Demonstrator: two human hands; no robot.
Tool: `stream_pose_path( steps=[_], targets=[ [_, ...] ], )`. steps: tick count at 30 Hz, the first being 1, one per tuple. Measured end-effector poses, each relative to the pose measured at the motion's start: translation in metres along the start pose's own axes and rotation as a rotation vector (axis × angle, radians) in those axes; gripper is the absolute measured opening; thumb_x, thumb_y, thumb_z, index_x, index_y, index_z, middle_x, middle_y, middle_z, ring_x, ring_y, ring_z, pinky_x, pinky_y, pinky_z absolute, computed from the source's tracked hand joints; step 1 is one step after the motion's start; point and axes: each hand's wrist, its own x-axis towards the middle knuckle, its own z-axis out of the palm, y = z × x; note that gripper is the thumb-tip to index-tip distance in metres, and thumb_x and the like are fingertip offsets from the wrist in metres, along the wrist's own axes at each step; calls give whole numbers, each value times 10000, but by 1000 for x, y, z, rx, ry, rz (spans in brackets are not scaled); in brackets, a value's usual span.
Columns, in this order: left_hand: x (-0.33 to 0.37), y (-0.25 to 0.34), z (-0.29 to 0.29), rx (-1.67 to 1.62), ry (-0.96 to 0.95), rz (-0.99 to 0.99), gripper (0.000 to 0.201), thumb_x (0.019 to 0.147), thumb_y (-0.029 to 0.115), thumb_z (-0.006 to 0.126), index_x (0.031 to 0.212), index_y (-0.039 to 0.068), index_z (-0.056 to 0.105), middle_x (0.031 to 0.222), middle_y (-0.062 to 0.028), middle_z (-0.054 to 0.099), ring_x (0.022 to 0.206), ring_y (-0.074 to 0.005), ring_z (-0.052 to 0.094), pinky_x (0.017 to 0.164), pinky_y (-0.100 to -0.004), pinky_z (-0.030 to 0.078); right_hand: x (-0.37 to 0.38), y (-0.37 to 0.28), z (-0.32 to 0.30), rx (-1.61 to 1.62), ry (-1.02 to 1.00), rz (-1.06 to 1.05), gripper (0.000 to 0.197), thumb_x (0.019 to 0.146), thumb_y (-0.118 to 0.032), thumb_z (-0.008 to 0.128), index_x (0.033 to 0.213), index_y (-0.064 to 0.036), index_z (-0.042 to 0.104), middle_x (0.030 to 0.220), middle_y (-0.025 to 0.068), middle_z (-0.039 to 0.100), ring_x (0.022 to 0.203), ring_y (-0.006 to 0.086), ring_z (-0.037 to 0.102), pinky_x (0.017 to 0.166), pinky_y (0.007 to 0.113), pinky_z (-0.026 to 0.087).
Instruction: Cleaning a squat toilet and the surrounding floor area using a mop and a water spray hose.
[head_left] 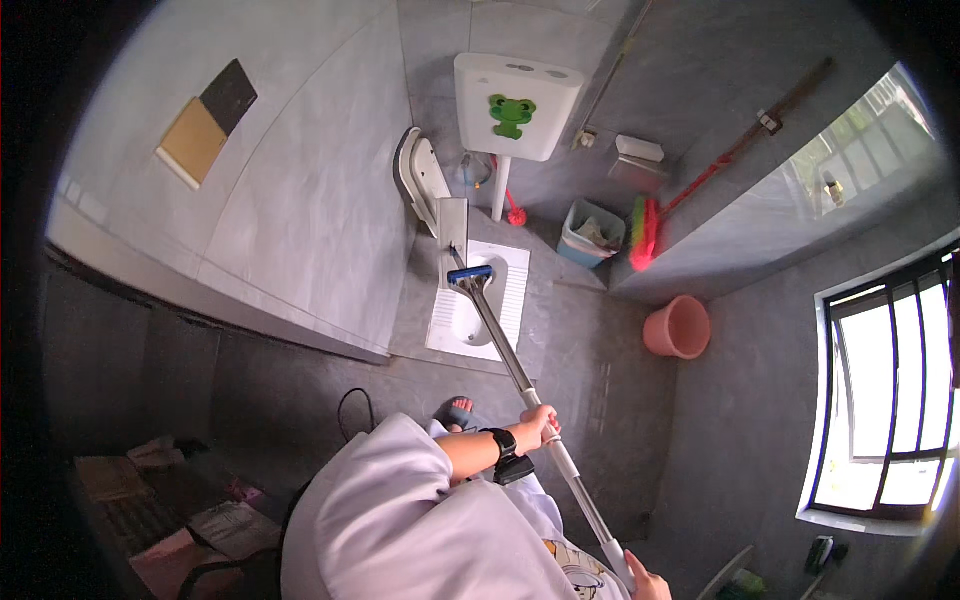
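Observation:
I hold a flat mop [507, 348] with a long silver and white pole. My left hand [537, 425], a black watch at its wrist, is closed round the middle of the pole. Near the pole's lower end, at the bottom right, my right hand [648, 580] grips it too. A blue joint ties the pole to the narrow pale mop head [453, 225], which is over the far left side of the white squat toilet [513, 270]. Whether the head touches the toilet or the floor I cannot tell.
On the far wall hangs a white cistern [480, 120] with a green frog sticker. A bin [580, 243], a red and green broom [650, 225], a pink bucket [677, 328] and a red toilet brush [516, 215] are around. A barred window [885, 400] is at right.

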Motion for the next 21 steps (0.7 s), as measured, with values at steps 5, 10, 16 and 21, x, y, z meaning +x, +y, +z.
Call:
stream_pose_path(
  steps=[5, 10, 16, 21],
  targets=[
    [-3, -56, 32, 7, -41, -44, 100, 660, 54, 579, 667, 42, 480, 610, -90, 540, 544, -216, 571, 523, -349, 536, -25, 61, -26, -32, 12, 58, 530, 754, -144, 582, 1272, -139, 469, 785, 281, 575, 755, 440, 570, 611, 477, 444],
    [0, -112, 50, 111, -76, -38, 105, 701, 85, 551, 755, 42, 473, 683, -103, 548, 586, -225, 580, 563, -376, 546, -42, 133, -42, -36, -21, 28, 534, 756, -117, 572, 1278, -130, 457, 794, 282, 576, 785, 431, 572, 621, 477, 449],
    [3, -153, 59, 31, -59, -41, 119, 689, 42, 539, 763, 29, 447, 664, -92, 528, 585, -223, 588, 585, -390, 570, -53, 203, -46, -110, -32, -128, 515, 776, -128, 572, 1276, -103, 450, 859, 286, 572, 816, 429, 563, 641, 462, 471],
    [3, -173, 60, 65, -67, -62, 172, 696, 24, 523, 844, 28, 436, 695, -98, 526, 628, -223, 589, 598, -396, 567, -67, 207, -52, -138, -61, -91, 527, 767, -146, 589, 1275, -110, 454, 849, 281, 578, 797, 431, 568, 636, 469, 471]
  ],
)
